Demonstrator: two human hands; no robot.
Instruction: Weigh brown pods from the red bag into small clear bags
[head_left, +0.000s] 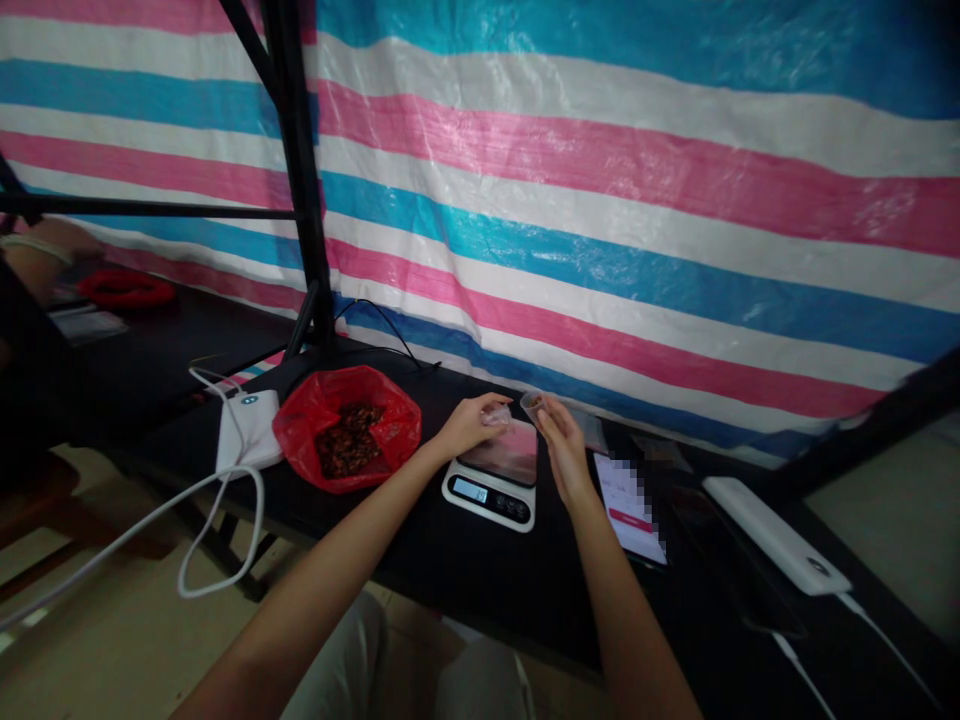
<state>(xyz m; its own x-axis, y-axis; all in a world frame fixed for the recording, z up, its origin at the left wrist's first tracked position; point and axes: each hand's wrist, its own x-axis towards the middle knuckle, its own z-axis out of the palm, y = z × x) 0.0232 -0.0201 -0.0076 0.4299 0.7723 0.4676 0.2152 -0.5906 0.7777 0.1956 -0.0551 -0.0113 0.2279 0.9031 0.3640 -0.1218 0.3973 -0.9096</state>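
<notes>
Above the kitchen scale (489, 508), my left hand (471, 424) is closed on a small clear plastic item (496, 413); whether it is a bag or a cup I cannot tell. My right hand (562, 442) grips a small clear plastic cup (531, 402), tilted, with some brown bits inside. The two hands are apart, over the scale's metal plate (514, 455) and its right edge. The scale's display is lit. Left of the scale lies an open red plastic bag (300, 440) holding many small brown dried pieces (349, 440).
A white power box (247, 435) with cables stands left of the bag. To the right lie a lit phone (630, 510), a dark phone (735, 560) and a white power bank (776, 535). A black frame post (304, 190) rises behind. Another person's arm (52, 255) shows at far left.
</notes>
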